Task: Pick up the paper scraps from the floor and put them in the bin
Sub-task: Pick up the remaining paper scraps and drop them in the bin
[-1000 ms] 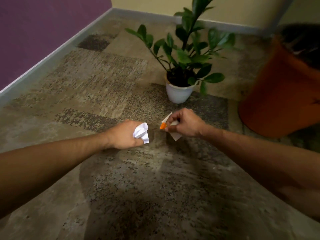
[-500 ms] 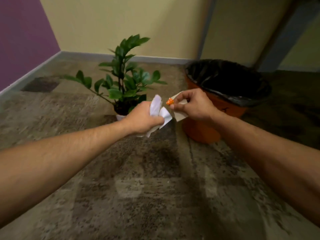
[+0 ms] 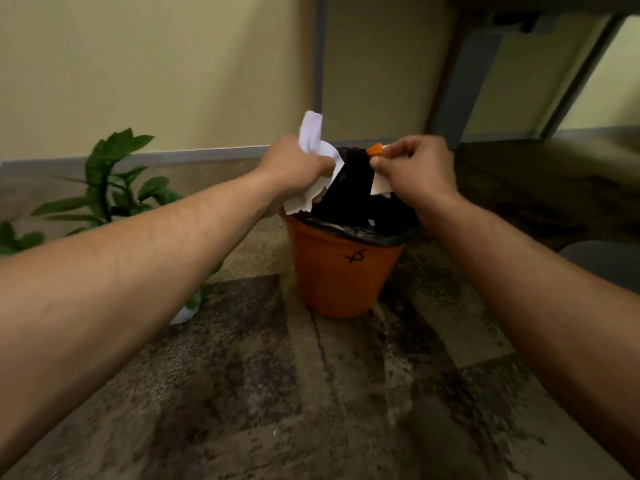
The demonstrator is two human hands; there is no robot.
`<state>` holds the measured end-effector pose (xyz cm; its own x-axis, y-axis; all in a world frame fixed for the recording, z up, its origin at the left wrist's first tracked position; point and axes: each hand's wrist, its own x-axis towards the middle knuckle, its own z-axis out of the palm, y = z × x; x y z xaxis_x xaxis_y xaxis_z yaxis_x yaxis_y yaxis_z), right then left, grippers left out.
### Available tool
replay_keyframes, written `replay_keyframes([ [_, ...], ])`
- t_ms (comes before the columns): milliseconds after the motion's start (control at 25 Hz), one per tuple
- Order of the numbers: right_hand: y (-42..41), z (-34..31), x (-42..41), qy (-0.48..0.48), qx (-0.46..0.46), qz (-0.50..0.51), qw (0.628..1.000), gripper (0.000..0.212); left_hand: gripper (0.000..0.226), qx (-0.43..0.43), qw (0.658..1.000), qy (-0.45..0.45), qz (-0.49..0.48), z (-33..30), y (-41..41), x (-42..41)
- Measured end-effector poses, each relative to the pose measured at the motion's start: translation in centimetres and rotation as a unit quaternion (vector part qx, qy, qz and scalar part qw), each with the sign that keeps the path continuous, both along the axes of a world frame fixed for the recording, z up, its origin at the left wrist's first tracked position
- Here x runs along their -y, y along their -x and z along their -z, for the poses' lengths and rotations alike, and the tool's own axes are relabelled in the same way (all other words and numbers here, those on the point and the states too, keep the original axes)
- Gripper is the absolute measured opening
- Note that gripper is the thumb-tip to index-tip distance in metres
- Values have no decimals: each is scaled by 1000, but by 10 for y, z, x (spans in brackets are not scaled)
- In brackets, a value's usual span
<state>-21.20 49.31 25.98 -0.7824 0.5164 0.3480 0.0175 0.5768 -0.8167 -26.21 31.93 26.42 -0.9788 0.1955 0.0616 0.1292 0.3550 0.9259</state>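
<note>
An orange bin [image 3: 341, 275] with a black liner stands on the carpet ahead of me. My left hand [image 3: 294, 168] is closed around crumpled white paper scraps [image 3: 311, 133] and hovers over the bin's left rim. My right hand [image 3: 415, 168] pinches a small white paper scrap with an orange bit [image 3: 375, 150] above the bin's right side. Both hands are held over the bin's open mouth, a little apart from each other. A small white scrap shows inside the liner.
A green potted plant [image 3: 107, 181] in a white pot stands left of the bin, partly behind my left forearm. A yellow wall with grey skirting runs behind. A grey door frame [image 3: 464, 81] rises at the back right. Patterned carpet covers the floor.
Both hands rose from the floor and moved right, past the plant, to above the bin, still holding their scraps. The view swung up and right.
</note>
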Motion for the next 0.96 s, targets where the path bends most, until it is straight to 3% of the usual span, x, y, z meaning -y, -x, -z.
replay_keyframes([
  [120, 6, 13, -13, -32, 51, -30, 998, 12, 32, -25, 997, 62, -23, 7, 21, -28],
  [240, 11, 18, -18, -159, 135, -142, 968, 27, 99, -42, 964, 262, 35, 15, 33, -31],
  [320, 14, 15, -15, -170, 148, -157, 961, 33, 123, -9, 962, 258, 86, 18, 30, -25],
  [400, 18, 16, -7, -173, 133, -120, 968, 44, 112, -25, 980, 168, 102, 20, 24, -17],
  [480, 22, 20, 4, -221, 115, -75, 966, 56, 74, -79, 987, 116, 72, 22, 19, -7],
  [560, 25, 23, 11, -264, 110, -55, 957, 61, 53, -131, 985, 109, 36, 26, 15, 7],
  [680, 27, 30, 17, -310, 120, -59, 941, 66, 42, -173, 980, 98, 9, 34, 9, 33],
  [840, 18, 32, 51, -276, -3, -84, 958, 39, 34, -221, 970, 98, -40, 41, -9, 65],
  [960, 3, 41, 95, -289, -84, -151, 942, 25, 28, -242, 964, 89, -59, 53, -27, 94],
])
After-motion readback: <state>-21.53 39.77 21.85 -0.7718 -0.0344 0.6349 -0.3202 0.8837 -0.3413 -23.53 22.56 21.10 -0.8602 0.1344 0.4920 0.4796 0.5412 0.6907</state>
